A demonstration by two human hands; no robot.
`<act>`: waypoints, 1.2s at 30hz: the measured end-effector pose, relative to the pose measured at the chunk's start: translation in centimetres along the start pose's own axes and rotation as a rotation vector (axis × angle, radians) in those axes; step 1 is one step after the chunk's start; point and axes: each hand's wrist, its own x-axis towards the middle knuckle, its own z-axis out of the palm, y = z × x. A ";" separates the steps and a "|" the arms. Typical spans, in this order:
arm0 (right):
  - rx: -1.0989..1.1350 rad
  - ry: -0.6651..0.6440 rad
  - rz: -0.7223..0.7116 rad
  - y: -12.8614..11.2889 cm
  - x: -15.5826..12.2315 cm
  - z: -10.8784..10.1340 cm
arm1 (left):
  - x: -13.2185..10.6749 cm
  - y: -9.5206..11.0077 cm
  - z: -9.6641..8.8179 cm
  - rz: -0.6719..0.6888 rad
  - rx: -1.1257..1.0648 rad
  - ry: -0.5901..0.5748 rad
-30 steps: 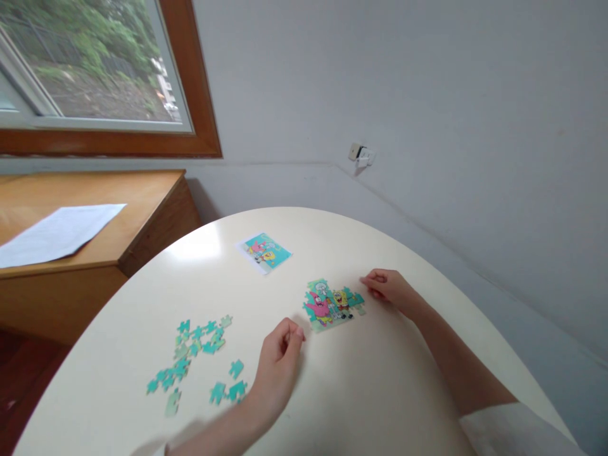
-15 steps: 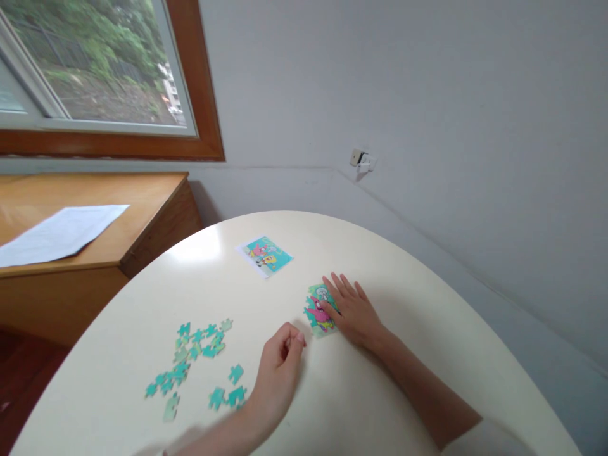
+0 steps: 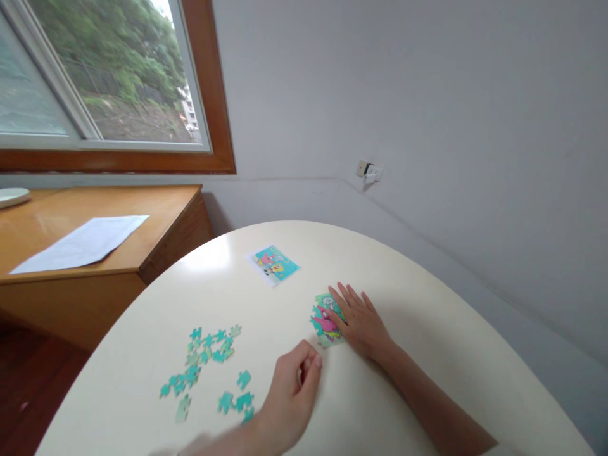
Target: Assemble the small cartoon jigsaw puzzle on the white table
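My right hand (image 3: 365,323) lies flat with its fingers spread, over the right part of a partly assembled jigsaw puzzle (image 3: 325,326) showing a pink cartoon starfish. My left hand (image 3: 295,386) is closed, thumb against fingers, just below the puzzle's lower left corner and apart from it. Whatever may be between those fingers is hidden. Loose green and teal puzzle pieces (image 3: 208,345) are scattered to the left. Several more pieces (image 3: 244,402) lie close to my left wrist.
A printed reference picture (image 3: 275,265) rests on the round cream table (image 3: 403,405) behind the puzzle. At left, a wooden cabinet (image 3: 171,212) carries white paper sheets (image 3: 90,244). A wall socket (image 3: 369,171) sits beyond the table, and a window (image 3: 128,76) is at upper left.
The whole view has shifted, so the scene sits slightly lower and further right. My left hand has drawn a little nearer to me, away from the puzzle's corner. My right hand stays on the puzzle.
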 end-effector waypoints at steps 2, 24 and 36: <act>-0.002 0.011 -0.002 0.1 0.0 0.2 | -0.5 0.1 0.0 0.120 0.107 -0.036; -0.062 0.026 -0.021 0.4 0.3 0.5 | 0.1 -0.6 -7.6 0.124 0.936 0.119; -0.059 0.072 -0.035 0.8 0.6 1.7 | 0.2 -4.5 -11.2 -0.167 1.045 0.253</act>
